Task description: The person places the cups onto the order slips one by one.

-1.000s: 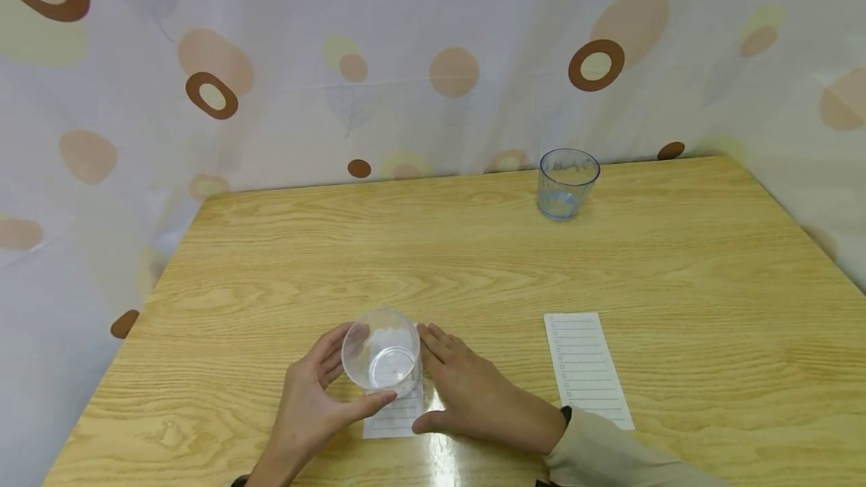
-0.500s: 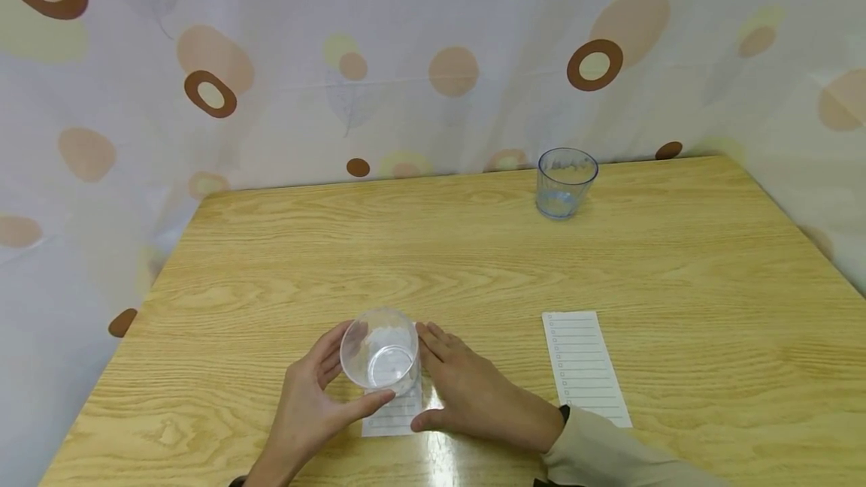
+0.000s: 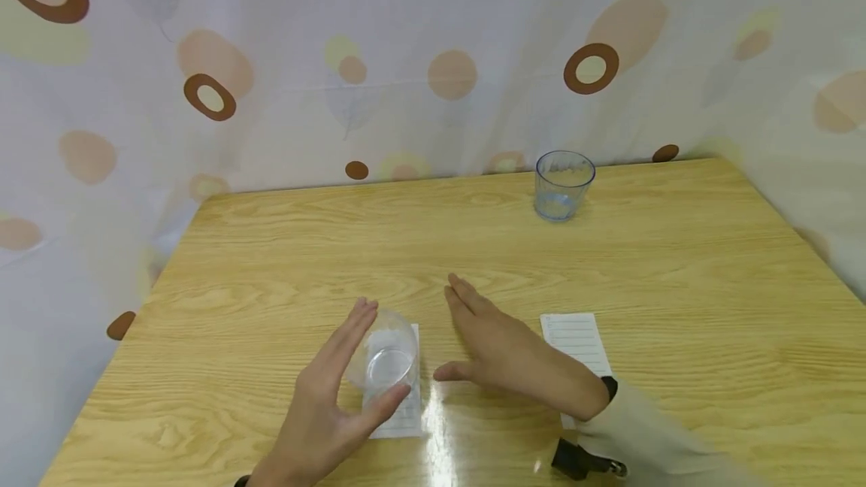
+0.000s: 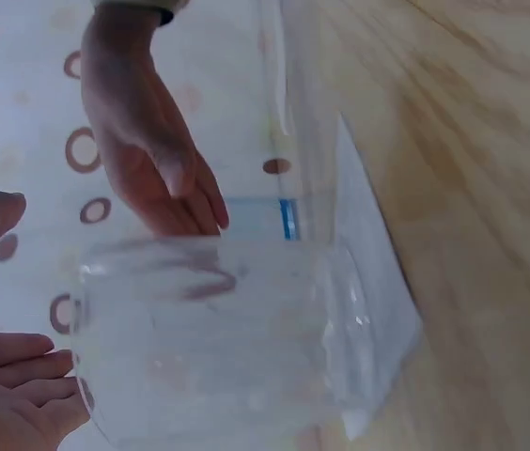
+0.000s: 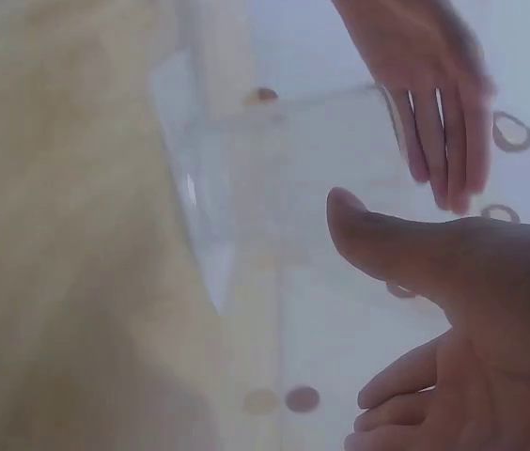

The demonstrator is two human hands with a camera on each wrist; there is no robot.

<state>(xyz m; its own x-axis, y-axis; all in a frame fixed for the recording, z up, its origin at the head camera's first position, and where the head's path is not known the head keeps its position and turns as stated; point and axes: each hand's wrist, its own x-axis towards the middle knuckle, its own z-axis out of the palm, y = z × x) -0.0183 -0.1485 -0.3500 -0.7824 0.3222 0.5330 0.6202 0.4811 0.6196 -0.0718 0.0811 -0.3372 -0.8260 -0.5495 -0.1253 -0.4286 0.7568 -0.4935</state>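
A clear plastic cup (image 3: 390, 367) stands upright on a lined paper slip (image 3: 399, 427) near the front of the table. My left hand (image 3: 331, 397) is at the cup's left, fingers straight and thumb spread around the near side of its rim. In the left wrist view, the left hand's fingers (image 4: 21, 395) appear level with the cup's mouth; contact cannot be told. To the right of the cup, my right hand (image 3: 507, 352) hovers apart from it, fingers extended and holding nothing. The right wrist view shows its thumb (image 5: 387, 244) in front of the blurred cup.
Toward the back right stands a bluish clear tumbler (image 3: 564, 186). A second lined slip (image 3: 575, 337) lies on the right, partly covered by the right forearm. Behind the wooden table (image 3: 304, 246) hangs a spotted curtain (image 3: 284, 119).
Both hands have come off the sides of the cup. The left has risen to rim level; the right has moved up and to the right. The cup has stayed on its slip.
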